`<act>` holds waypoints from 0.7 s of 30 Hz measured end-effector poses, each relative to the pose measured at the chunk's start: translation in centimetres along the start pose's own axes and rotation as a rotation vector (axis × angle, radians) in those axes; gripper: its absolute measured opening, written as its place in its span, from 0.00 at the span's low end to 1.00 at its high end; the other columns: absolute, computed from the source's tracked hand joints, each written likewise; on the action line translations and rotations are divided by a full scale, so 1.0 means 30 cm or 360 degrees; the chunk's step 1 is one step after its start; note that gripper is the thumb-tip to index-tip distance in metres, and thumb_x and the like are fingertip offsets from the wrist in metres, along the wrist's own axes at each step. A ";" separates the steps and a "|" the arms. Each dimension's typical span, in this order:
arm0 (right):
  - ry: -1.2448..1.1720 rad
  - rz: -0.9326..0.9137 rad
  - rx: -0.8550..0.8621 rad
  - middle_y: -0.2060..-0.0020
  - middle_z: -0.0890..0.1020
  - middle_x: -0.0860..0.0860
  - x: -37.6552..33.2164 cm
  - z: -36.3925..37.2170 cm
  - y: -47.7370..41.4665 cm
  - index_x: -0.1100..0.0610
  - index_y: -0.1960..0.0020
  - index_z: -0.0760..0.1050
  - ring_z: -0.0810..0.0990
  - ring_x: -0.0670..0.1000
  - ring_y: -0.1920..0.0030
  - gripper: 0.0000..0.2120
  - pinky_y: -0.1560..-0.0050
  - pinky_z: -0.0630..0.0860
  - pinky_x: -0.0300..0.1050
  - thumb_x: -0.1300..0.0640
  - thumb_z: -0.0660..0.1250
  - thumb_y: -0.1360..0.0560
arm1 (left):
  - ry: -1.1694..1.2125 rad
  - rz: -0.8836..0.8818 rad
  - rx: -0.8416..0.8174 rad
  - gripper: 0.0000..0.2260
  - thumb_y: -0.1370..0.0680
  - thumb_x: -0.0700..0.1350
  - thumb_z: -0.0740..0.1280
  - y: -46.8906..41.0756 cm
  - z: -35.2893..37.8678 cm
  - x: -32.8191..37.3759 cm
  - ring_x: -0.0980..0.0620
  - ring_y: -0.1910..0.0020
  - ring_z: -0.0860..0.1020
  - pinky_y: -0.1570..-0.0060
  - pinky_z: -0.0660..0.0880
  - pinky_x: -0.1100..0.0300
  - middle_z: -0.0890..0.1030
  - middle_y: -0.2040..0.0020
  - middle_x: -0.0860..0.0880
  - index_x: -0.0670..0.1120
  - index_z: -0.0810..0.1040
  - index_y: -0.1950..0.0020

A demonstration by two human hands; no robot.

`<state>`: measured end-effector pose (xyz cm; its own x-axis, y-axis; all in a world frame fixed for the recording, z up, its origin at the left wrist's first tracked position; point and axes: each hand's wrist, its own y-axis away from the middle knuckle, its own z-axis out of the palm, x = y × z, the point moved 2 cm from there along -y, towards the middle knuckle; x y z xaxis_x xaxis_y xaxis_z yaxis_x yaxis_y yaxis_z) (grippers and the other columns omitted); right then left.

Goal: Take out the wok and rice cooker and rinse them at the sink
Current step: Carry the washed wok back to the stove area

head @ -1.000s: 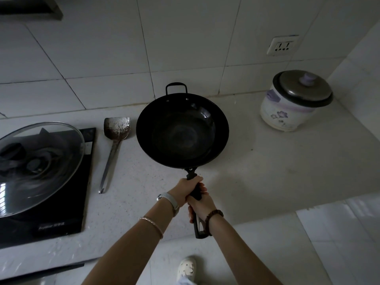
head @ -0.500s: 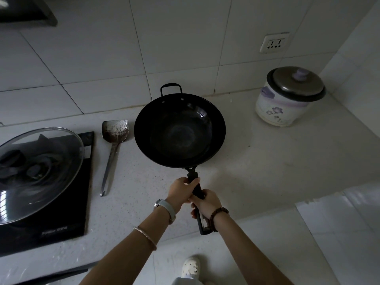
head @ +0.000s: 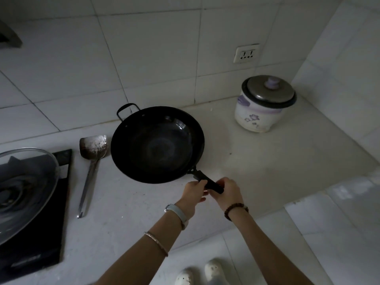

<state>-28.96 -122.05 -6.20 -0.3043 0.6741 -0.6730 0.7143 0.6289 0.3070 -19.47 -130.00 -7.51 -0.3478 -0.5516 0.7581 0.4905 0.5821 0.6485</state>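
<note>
The left grip [head: 193, 194] and right grip [head: 228, 195] both clasp the handle [head: 199, 175] of the wok [head: 157, 144], probably stiff, heavy and front-weighted.

Items worn, as we find them:
- Our left hand [head: 193, 195]: at the wrist, one watch [head: 181, 215] with a pale strap; farther up the forearm, one thin metal bangle [head: 155, 243].
- Our right hand [head: 228, 195]: at the wrist, one bracelet [head: 236, 208] of dark round beads.
- Forearms: bare.
- Feet: white shoes [head: 213, 269], dotted with small holes.
</note>
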 end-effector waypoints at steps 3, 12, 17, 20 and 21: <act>0.0157 -0.0076 0.0046 0.49 0.75 0.53 0.017 -0.062 -0.091 0.56 0.47 0.75 0.77 0.51 0.56 0.14 0.54 0.78 0.46 0.50 0.71 0.28 | 0.0068 0.0028 -0.0068 0.13 0.19 0.46 0.62 -0.042 0.075 0.035 0.49 0.44 0.79 0.45 0.76 0.57 0.81 0.42 0.45 0.41 0.76 0.38; 0.0567 -0.0424 0.0155 0.49 0.78 0.52 0.010 -0.203 -0.329 0.52 0.42 0.74 0.78 0.54 0.50 0.14 0.51 0.76 0.49 0.50 0.70 0.26 | 0.0293 0.0097 -0.0050 0.14 0.18 0.46 0.60 -0.159 0.251 0.146 0.50 0.41 0.77 0.41 0.73 0.55 0.78 0.38 0.47 0.43 0.73 0.34; 0.0600 -0.0540 0.0144 0.50 0.78 0.52 -0.002 -0.234 -0.424 0.52 0.43 0.75 0.78 0.54 0.49 0.13 0.49 0.75 0.47 0.52 0.70 0.26 | 0.0393 0.0079 0.0062 0.14 0.17 0.46 0.58 -0.204 0.305 0.189 0.50 0.40 0.77 0.39 0.72 0.53 0.78 0.38 0.47 0.44 0.72 0.33; 0.0604 -0.0587 0.0130 0.50 0.79 0.53 0.002 -0.238 -0.460 0.52 0.43 0.75 0.78 0.54 0.49 0.14 0.47 0.75 0.49 0.53 0.70 0.27 | 0.0409 0.0065 0.0062 0.16 0.18 0.47 0.60 -0.223 0.320 0.195 0.51 0.39 0.76 0.38 0.72 0.54 0.77 0.36 0.48 0.45 0.71 0.31; 0.0611 -0.0594 0.0124 0.50 0.79 0.53 0.002 -0.240 -0.464 0.52 0.43 0.75 0.78 0.54 0.49 0.14 0.47 0.75 0.49 0.53 0.71 0.27 | 0.0420 0.0062 0.0064 0.16 0.18 0.48 0.60 -0.220 0.323 0.199 0.51 0.39 0.76 0.39 0.72 0.54 0.77 0.36 0.48 0.45 0.70 0.31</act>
<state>-43.47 -127.98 -5.66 -0.7444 0.5126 -0.4280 0.5536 0.8321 0.0336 -32.53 -131.33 -6.61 -0.1064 -0.6621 0.7418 0.4653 0.6261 0.6256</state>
